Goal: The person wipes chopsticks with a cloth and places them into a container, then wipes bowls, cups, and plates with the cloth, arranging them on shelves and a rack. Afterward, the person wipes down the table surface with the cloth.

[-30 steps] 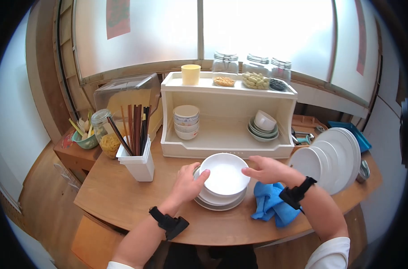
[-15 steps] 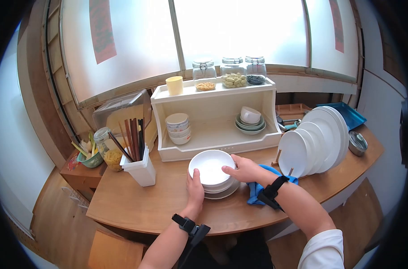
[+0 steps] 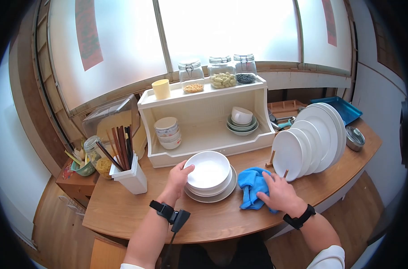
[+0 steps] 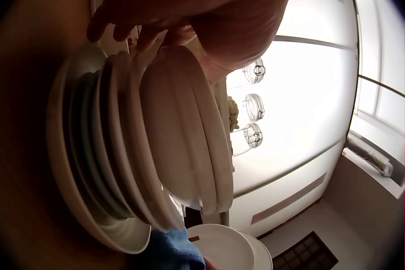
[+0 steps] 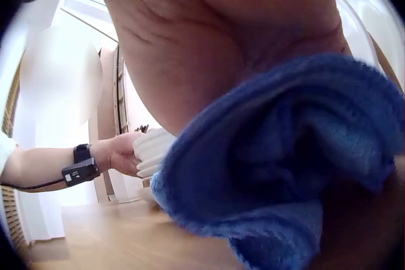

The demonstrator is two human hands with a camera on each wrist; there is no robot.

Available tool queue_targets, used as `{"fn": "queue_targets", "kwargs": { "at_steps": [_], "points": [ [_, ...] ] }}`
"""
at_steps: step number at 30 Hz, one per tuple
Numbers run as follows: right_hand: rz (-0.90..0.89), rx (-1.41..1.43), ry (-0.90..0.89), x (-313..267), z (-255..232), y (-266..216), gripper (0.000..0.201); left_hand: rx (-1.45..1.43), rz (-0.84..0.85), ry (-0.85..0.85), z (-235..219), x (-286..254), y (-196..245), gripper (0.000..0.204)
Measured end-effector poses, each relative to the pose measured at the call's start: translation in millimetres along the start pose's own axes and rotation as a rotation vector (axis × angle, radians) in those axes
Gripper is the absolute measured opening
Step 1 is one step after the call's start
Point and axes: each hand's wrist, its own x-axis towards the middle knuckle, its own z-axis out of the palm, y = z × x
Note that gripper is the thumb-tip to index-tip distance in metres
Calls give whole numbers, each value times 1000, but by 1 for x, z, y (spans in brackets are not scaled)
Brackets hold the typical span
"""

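Note:
My left hand (image 3: 176,181) grips a white bowl (image 3: 207,169) at its left rim, thumb over the edge and fingers along the outside. The bowl is uppermost in a stack of white dishes on a larger grey-white plate (image 3: 231,185). From the left wrist view, the stacked dishes (image 4: 104,150) show edge-on under the hand. My right hand (image 3: 282,193) is over a crumpled blue cloth (image 3: 250,184) to the right of the stack, thumb and forefinger spread apart across it. Seen from the right wrist, the cloth (image 5: 278,150) bunches up below the palm.
Behind the stack stands a cream shelf (image 3: 204,150) with bowls inside and a yellow cup (image 3: 161,89) and jars (image 3: 222,74) on top. A white chopstick holder (image 3: 131,178) is at left. Upright white plates (image 3: 287,154) and a lidded metal container (image 3: 355,138) stand at right.
The right hand has left the bowl's right rim and moved right onto the blue cloth. The left hand keeps its hold on the bowl's left side. The head view has shifted.

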Motion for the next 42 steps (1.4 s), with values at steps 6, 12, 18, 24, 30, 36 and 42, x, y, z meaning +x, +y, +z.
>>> {"fn": "queue_targets", "kwargs": {
  "at_steps": [6, 12, 18, 24, 30, 36, 42],
  "points": [
    [25, 56, -139, 0, 20, 12, 55, 95, -25, 63, -2, 12, -6, 40],
    [17, 370, 148, 3, 22, 15, 50, 405, 142, 83, -2, 9, 4, 36],
    [74, 578, 171, 0, 13, 11, 52, 646, 238, 150, -10, 21, 9, 30],
    [48, 1097, 214, 14, 27, 14, 49, 359, 440, 123, -10, 11, 22, 27],
    [-109, 1524, -14, 34, 7, -16, 58, 664, 930, 211, 32, -96, 65, 26],
    [-576, 1075, 132, 42, 10, -44, 50, 520, 1168, -17, 47, -173, 48, 42],
    [-333, 1439, 495, -46, 101, 7, 38, -61, 797, -127, 55, -220, 30, 37]
  ]
}}
